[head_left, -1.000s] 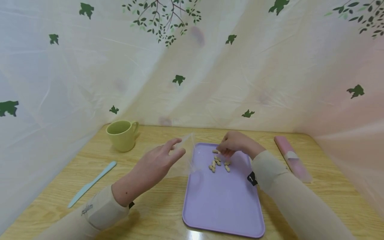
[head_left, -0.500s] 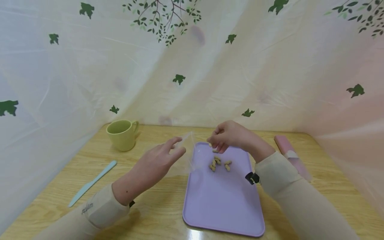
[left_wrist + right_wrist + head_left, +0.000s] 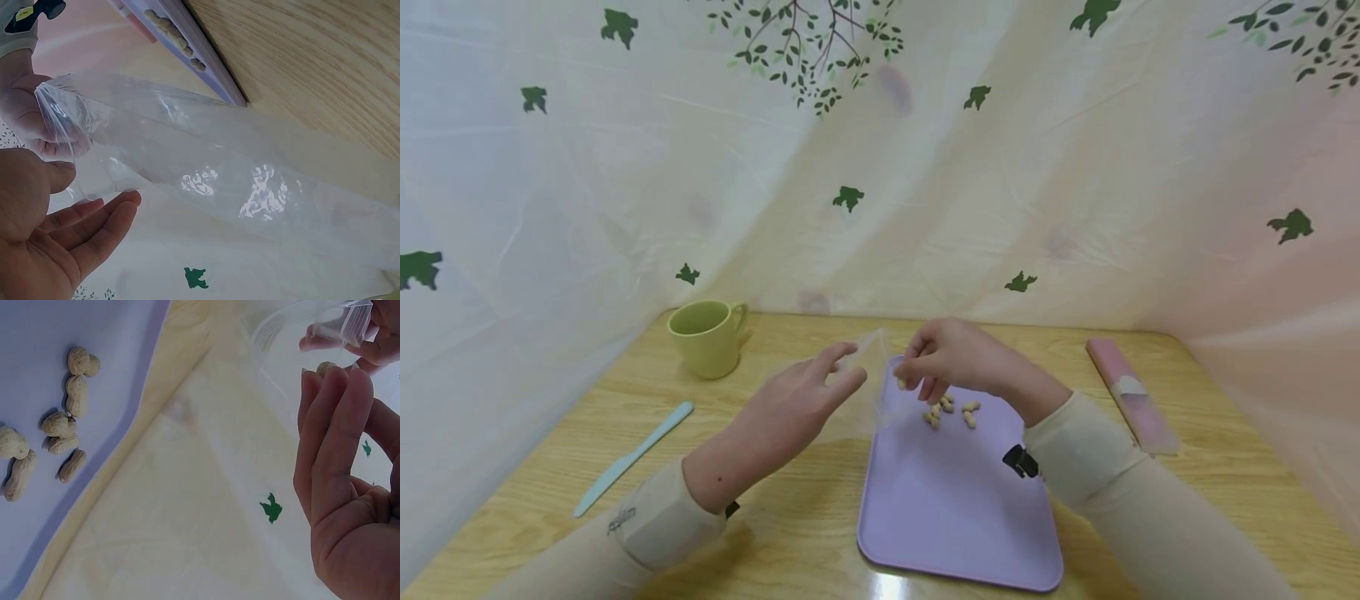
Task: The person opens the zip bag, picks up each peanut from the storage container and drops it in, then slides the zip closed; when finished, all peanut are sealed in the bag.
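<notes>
My left hand [image 3: 775, 421] pinches the rim of a clear plastic bag [image 3: 250, 181] between thumb and fingers, its mouth spread toward the right. The bag hangs over the table beside the tray. Close to that mouth, my right hand [image 3: 962, 360] pinches a peanut [image 3: 325, 368] in its fingertips; most of the peanut is covered by the fingers. Below the right hand, several unshelled peanuts [image 3: 971, 414] lie toward the far end of a purple tray [image 3: 955, 517]. The right wrist view shows these peanuts [image 3: 76, 397] in loose groups.
A yellow-green mug [image 3: 703, 342] stands at the back left, with a pale blue plastic knife [image 3: 632, 458] in front of it. To the right of the tray lies a long pink packet [image 3: 1123, 383]. A pale sheet [image 3: 925, 250] with green leaf prints surrounds the wooden table.
My right hand has lifted a peanut from the tray's far end and carried it left to the bag's mouth. The left hand and the bag have stayed almost still.
</notes>
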The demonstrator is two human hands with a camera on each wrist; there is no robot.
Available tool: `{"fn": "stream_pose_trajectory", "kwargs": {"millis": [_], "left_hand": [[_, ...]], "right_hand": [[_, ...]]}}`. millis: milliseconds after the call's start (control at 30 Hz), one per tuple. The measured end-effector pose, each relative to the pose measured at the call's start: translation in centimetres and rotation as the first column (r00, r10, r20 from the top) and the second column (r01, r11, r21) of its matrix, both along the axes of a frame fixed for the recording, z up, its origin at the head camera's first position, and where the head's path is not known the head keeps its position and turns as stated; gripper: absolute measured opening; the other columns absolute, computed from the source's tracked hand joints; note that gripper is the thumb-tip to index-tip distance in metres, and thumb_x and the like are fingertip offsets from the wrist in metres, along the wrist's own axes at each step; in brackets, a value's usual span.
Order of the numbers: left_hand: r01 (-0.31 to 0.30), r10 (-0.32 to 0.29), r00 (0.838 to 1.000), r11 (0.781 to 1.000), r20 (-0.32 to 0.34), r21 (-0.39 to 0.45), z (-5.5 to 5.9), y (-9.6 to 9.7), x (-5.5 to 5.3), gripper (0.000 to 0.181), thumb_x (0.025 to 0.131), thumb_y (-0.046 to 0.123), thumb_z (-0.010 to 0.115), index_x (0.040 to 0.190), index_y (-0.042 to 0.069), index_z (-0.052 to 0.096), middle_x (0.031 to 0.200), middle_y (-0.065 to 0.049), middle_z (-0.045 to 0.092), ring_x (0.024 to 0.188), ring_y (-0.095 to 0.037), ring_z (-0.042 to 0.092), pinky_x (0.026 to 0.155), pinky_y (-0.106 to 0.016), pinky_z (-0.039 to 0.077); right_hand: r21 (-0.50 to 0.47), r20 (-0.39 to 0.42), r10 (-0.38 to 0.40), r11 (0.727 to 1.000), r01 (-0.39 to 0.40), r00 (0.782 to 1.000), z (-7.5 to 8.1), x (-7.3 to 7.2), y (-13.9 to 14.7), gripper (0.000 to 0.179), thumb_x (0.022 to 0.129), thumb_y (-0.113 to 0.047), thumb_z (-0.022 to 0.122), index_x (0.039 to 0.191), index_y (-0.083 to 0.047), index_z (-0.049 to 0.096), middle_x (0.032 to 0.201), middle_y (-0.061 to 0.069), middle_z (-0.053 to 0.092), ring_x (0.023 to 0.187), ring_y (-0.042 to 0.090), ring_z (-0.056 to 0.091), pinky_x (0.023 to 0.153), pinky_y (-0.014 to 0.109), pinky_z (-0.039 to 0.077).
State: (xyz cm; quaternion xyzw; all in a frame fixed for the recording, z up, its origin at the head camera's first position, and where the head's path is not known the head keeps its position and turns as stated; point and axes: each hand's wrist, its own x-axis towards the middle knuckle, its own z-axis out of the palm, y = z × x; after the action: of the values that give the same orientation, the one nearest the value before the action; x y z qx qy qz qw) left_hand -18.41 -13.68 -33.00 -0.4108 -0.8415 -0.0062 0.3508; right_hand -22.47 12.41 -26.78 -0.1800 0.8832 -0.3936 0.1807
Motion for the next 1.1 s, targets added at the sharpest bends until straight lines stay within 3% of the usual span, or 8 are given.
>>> {"fn": "stream_pose_trajectory", "kwargs": {"millis": [167,367,700,1100], "left_hand": [[-0.004,0.004,1.0,1.0,0.006,-0.003,0.2,0.1,0.1,0.043,0.09,-0.012,0.073,0.123,0.012,0.059,0.136,-0.02,0.067,0.092,-0.027,0.08,0.067,-0.036,0.065],[0.002,-0.002,1.0,1.0,0.015,-0.002,0.3,0.1,0.1,0.04,0.092,-0.01,0.072,0.124,0.012,0.061,0.136,-0.019,0.067,0.092,-0.027,0.08,0.069,-0.037,0.066],[-0.002,0.002,1.0,1.0,0.006,0.0,0.0,0.1,0.1,0.039,0.092,-0.012,0.071,0.121,0.012,0.06,0.135,-0.019,0.067,0.093,-0.026,0.08,0.066,-0.037,0.064],[-0.006,0.006,1.0,1.0,0.006,-0.003,0.0,0.1,0.0,0.037,0.094,-0.01,0.071,0.121,0.012,0.06,0.134,-0.02,0.068,0.093,-0.026,0.08,0.067,-0.037,0.065]], "right_hand": [[0.025,-0.003,-0.003,1.0,0.003,1.0,0.0,-0.2,0.1,0.034,0.103,-0.04,0.07,0.105,-0.006,0.071,0.097,0.009,0.08,0.077,0.027,0.08,0.074,0.037,0.067],[0.037,-0.02,-0.034,0.999,0.034,0.999,-0.3,-1.4,1.6,0.044,0.106,-0.048,0.062,0.11,-0.006,0.072,0.103,0.012,0.08,0.081,0.029,0.08,0.078,0.039,0.068],[-0.003,0.023,-0.104,0.995,0.104,0.994,-1.6,-4.3,4.2,0.052,0.111,-0.041,0.056,0.132,0.006,0.064,0.114,0.022,0.078,0.085,0.026,0.079,0.082,0.042,0.068],[0.021,0.082,-0.159,0.987,0.157,0.984,-3.7,-7.0,5.4,0.053,0.11,-0.035,0.058,0.137,0.009,0.062,0.116,0.025,0.078,0.083,0.02,0.079,0.082,0.037,0.068]]}}
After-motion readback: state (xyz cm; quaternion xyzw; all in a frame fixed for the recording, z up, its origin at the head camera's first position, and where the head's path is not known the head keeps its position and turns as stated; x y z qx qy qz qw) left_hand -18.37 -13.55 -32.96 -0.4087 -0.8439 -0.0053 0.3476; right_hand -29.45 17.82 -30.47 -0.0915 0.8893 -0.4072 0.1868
